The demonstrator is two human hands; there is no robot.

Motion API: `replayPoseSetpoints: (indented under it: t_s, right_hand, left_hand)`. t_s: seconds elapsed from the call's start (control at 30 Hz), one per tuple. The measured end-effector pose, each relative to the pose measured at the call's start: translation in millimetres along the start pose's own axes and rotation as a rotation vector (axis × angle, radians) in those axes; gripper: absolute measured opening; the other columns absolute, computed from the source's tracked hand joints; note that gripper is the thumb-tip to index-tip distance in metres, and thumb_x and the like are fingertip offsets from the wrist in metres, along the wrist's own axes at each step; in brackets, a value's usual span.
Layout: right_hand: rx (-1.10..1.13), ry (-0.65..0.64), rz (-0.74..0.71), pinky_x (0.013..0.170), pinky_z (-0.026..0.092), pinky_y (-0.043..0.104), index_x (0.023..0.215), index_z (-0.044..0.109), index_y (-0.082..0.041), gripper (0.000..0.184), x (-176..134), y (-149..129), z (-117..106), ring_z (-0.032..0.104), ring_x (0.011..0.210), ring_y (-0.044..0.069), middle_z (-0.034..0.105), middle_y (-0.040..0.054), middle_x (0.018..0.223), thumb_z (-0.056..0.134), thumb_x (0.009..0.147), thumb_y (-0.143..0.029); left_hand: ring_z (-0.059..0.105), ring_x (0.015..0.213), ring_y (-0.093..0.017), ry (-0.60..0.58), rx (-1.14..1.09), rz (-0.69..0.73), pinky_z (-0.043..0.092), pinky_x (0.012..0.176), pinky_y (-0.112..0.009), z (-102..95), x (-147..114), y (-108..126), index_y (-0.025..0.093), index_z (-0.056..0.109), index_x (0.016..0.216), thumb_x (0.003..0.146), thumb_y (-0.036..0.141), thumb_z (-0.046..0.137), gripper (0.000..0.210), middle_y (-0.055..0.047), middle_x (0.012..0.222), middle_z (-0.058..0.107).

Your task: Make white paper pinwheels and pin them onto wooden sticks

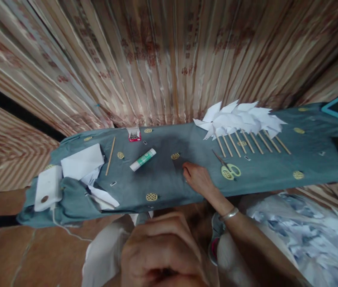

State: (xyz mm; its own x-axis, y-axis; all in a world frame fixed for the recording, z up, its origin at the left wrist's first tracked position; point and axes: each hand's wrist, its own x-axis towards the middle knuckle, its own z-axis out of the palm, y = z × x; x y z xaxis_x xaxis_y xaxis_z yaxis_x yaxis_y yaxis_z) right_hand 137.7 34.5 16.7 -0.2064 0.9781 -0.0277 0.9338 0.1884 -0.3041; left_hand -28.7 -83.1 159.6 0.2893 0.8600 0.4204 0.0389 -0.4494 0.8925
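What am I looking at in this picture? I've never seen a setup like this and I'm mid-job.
There is no machine here, just a person's two bare hands, seen from one camera worn on the head, looking forward and down. The right hand rests on the cloth-covered table. The left hand is curled close to the camera, so it looks large. I can't tell whether either holds anything.

Right of the right hand are green-handled scissors, with white paper pinwheels on sticks beyond. To its left lie a glue stick, a small red box, a loose wooden stick and white paper.
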Motion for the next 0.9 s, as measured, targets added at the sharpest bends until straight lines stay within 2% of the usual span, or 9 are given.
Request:
replayPoseSetpoints:
  t_s: [0.17,0.37,0.47,0.53,0.6,0.67,0.8,0.9]
  right_hand:
    - [-0.004,-0.008,0.009,0.076,0.043,0.025,0.107,0.064,-0.018,0.028,0,1,-1,0.068,0.094,0.019,0.074,0.0075,0.101,0.039,0.095,-0.018]
    - [-0.003,-0.016,0.004,0.075,0.043,0.026,0.108,0.063,-0.018,0.028,1,2,-1,0.068,0.093,0.019,0.073,0.0088,0.103,0.038,0.096,-0.019]
    - [-0.009,-0.014,0.002,0.074,0.042,0.026,0.107,0.063,-0.019,0.027,1,2,-2,0.068,0.093,0.018,0.073,0.0077,0.102,0.038,0.096,-0.019]
    - [-0.014,-0.01,-0.001,0.074,0.042,0.025,0.106,0.063,-0.019,0.027,0,1,-2,0.068,0.093,0.018,0.073,0.0069,0.102,0.038,0.096,-0.019]
    - [-0.019,-0.008,-0.003,0.074,0.042,0.026,0.105,0.063,-0.019,0.027,-1,1,-2,0.068,0.093,0.018,0.073,0.0068,0.101,0.038,0.096,-0.018]
    - [-0.018,-0.008,-0.012,0.074,0.042,0.026,0.104,0.063,-0.018,0.027,-1,2,-2,0.068,0.092,0.019,0.073,0.0071,0.1,0.037,0.096,-0.018]
    - [-0.008,-0.007,-0.036,0.073,0.042,0.028,0.104,0.064,-0.016,0.029,-1,4,0,0.068,0.091,0.021,0.073,0.0093,0.101,0.037,0.096,-0.018]
    - [-0.005,-0.005,-0.043,0.071,0.043,0.028,0.104,0.065,-0.015,0.028,-1,4,1,0.069,0.09,0.022,0.074,0.0104,0.1,0.039,0.095,-0.017]
  left_hand:
    - [0.054,0.053,-0.008,0.044,-0.113,-0.007,0.044,0.051,-0.02,6.5,10,-16,0.017,0.059,0.062,0.09,0.023,0.062,0.028,0.002,0.055,0.056]
    - [0.053,0.052,-0.008,0.138,0.025,-0.118,0.042,0.051,-0.019,0.8,18,-49,0.017,0.059,0.055,0.09,0.019,0.055,0.035,0.003,0.054,0.056]
    - [0.053,0.051,-0.008,0.248,0.109,-0.216,0.043,0.052,-0.019,-10.1,22,-70,0.018,0.062,0.056,0.089,0.02,0.053,0.034,0.002,0.054,0.057]
    - [0.055,0.053,-0.009,0.334,0.165,-0.241,0.045,0.054,-0.02,-22.0,24,-87,0.019,0.068,0.061,0.086,0.025,0.057,0.028,0.002,0.056,0.06]
    - [0.06,0.06,-0.012,0.383,0.227,-0.257,0.048,0.059,-0.022,-38.0,26,-106,0.019,0.073,0.075,0.078,0.028,0.067,0.012,0.0,0.068,0.069]
    - [0.065,0.072,-0.016,0.388,0.324,-0.269,0.051,0.067,-0.025,-57.7,28,-125,0.019,0.075,0.08,0.073,0.033,0.07,0.016,-0.003,0.081,0.073]
    - [0.065,0.072,-0.018,0.355,0.603,-0.349,0.053,0.071,-0.03,-102.2,25,-155,0.019,0.075,0.08,0.076,0.037,0.062,0.023,-0.004,0.079,0.073]
    - [0.065,0.102,-0.026,0.321,0.757,-0.36,0.055,0.085,-0.038,-130.3,18,-172,0.019,0.074,0.097,0.079,0.036,0.06,0.029,-0.011,0.119,0.068]
